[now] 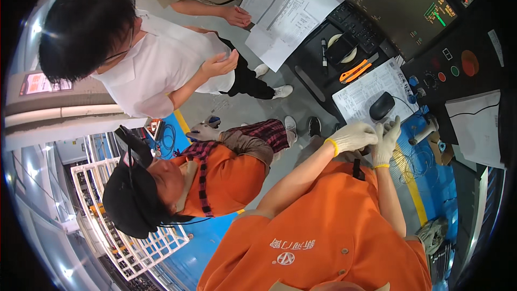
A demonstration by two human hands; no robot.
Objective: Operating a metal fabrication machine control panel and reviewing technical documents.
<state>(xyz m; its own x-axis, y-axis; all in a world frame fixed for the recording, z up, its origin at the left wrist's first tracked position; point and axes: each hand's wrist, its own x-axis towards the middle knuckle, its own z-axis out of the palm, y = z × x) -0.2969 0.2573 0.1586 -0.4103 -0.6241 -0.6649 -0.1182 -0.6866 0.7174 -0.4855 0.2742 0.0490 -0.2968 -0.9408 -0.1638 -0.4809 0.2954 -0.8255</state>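
orange cloth marks the biggest thing close by: a co-worker (229,178) in a black cap stands near the left forearm (299,175), so a turn by either person could bump arms and jolt the hands. next in size, the dark control console (423,67) with its coloured buttons stands beyond the hands and to their right; a careless reach across could press one. the printed sheet (353,101) on the black desk (307,59) comes close to the near edge, and a gloved finger snagging it could drag it off, with the black mouse (382,106) that lies on it. smaller again, the orange-handled tool (355,73), which looks like a cutter, lies past the sheet; if a blade is out, which is too small to tell, loose knit could catch on it.

the right glove (383,153), white knit with a yellow cuff, is worn on the right hand (385,137), just beside the left hand (354,138) and to its right; their fingers meet or nearly so. the left hand is gloved too, its fingers bent inward and drawn together; whether they pinch the other glove's cloth, one cannot tell. the right hand has its fingers raised and loosely spread, with nothing visible in its grasp. both hang just short of the mouse, apart from it.
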